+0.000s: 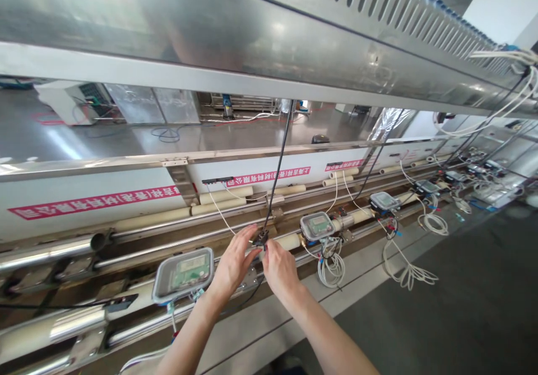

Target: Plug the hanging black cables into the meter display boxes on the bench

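My left hand (233,263) pinched the small black connector (260,238) from its left, fingers closed on it, while my right hand (279,268) closed on it from just below and right. Its black cable (277,167) ran steeply up and away. Both hands met at it, above the steel rail (138,254), between two clear-lidded meters (184,274) (318,226); the bench stretched rightwards through a bright workshop.

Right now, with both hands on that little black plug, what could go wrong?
The left hand and right hand pinch a small black connector on a hanging black cable; a hard tug might strain it. The thin white wire runs close by and could snag. The nearest meter could get bumped.
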`<state>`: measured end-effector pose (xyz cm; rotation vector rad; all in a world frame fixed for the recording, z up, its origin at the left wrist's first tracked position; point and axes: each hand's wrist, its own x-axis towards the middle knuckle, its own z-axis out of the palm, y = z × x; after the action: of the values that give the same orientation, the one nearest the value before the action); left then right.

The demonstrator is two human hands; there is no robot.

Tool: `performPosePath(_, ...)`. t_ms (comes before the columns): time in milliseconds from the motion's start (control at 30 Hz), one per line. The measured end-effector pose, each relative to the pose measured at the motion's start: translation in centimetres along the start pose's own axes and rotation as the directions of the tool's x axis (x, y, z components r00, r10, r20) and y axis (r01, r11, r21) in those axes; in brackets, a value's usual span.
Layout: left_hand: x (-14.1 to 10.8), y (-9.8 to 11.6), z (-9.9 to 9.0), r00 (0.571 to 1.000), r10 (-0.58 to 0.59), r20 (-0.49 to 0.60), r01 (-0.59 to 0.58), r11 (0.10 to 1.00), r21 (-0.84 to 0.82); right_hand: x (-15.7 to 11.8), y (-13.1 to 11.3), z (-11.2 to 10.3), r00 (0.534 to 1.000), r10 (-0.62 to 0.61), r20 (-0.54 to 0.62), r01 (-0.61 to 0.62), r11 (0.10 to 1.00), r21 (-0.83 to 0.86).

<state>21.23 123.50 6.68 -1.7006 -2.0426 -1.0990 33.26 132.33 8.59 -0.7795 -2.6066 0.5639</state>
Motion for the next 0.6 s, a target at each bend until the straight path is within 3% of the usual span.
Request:
performPosePath(67,0.2,0.2,-0.2,0.999,0.045,0.027,-0.042,0.996,-0.084,-0.3,-0.1,-0.3,1.000,-0.029,0.009,0.029,1.000,0.000)
performPosePath(167,0.0,0.0,-0.3,0.999,0.023,0.040,-0.017,0.987,-0.158,-0.7,-0.1,-0.6,0.998,-0.063,0.004,0.063,0.997,0.041)
performPosePath(367,-0.1,0.0,-0.5,0.977,-0.211,0.043,0.215,0.941,-0.262,-1.4,-0.2,-0.9,0.992,-0.119,-0.047,0.124,0.987,0.104)
performPosePath(500,-0.1,0.1,0.0,0.979,-0.183,0.093,0.204,0.910,-0.361,-1.8,-0.2,-1.0,0.994,-0.081,-0.068,0.089,0.988,0.123)
performPosePath(600,-0.1,-0.2,0.8,0.989,-0.139,0.058,0.150,0.941,-0.304,-2.3,0.0,-1.2,0.995,-0.074,-0.068,0.083,0.986,0.145)
